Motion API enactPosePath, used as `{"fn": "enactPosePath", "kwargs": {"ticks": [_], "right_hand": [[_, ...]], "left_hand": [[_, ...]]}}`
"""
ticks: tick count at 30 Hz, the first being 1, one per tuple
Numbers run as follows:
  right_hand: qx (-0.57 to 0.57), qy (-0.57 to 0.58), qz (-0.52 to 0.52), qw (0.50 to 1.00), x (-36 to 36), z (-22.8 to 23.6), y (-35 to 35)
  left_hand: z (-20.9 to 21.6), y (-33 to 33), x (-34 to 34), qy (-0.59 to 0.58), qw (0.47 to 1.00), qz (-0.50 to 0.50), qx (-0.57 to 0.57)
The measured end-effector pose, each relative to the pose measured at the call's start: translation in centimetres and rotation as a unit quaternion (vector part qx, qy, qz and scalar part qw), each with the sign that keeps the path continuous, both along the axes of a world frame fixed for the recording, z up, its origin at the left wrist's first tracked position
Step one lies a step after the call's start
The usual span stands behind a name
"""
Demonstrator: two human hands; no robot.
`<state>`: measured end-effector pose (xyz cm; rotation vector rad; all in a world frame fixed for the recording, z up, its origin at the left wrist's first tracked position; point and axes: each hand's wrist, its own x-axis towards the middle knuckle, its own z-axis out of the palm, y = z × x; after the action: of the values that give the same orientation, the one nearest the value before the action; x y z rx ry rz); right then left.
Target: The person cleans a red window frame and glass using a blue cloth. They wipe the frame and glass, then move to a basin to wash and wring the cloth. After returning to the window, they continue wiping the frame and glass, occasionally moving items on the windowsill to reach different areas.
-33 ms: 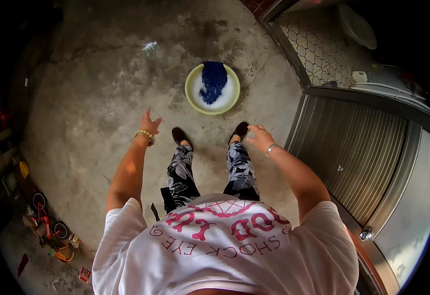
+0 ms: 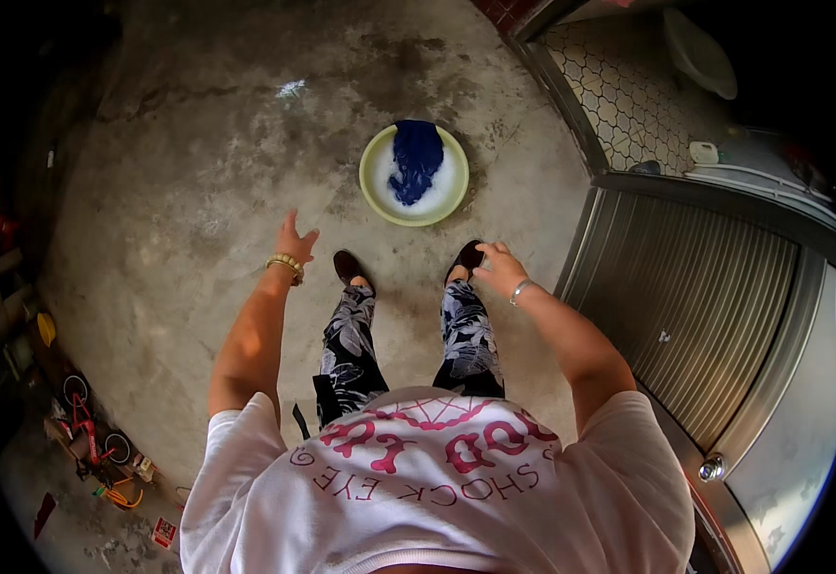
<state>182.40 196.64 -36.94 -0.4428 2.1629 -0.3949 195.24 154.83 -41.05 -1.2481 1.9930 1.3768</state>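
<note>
Left hand [image 2: 296, 241] and right hand [image 2: 502, 268] both empty, fingers apart, short of basin [image 2: 416, 221]. Dark blue cloth [image 2: 417, 158] sits in basin, lying across far rim, lower end in white suds [image 2: 448, 182]. Cloth could slide onto concrete floor [image 2: 179, 277], pulled by wet weight at far rim. Shoes [image 2: 348, 266] near basin's near rim: stray foot could knock it, spilling suds, leaving floor slippery.

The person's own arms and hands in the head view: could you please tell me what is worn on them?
Both arms come out of short, plain white sleeves. The left hand is ungloved, with a pale yellowish beaded bracelet at its wrist. The right hand is ungloved too, with a silver-coloured bangle at its wrist.
</note>
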Motion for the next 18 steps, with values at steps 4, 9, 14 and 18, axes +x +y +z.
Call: {"fn": "enactPosePath", "kwargs": {"ticks": [4,9,14,18], "right_hand": [[0.006,0.026,0.004,1.000,-4.6,-11.1,-4.9],[0.019,0.089,0.029,0.995,-8.9,-21.4,-8.5],[-0.011,0.140,0.033,0.989,-13.3,-29.8,-11.9],[-0.007,0.201,0.103,0.974,-15.4,-36.8,-13.4]], "left_hand": [[-6.6,4.2,-3.0,0.050,0.998,0.026,0.028],[-12.6,12.8,-3.9,0.040,0.989,-0.023,0.138],[-25.4,16.3,-5.0,0.117,0.979,-0.163,0.033],[-32.8,16.5,-9.1,0.168,0.977,-0.133,-0.021]]}}
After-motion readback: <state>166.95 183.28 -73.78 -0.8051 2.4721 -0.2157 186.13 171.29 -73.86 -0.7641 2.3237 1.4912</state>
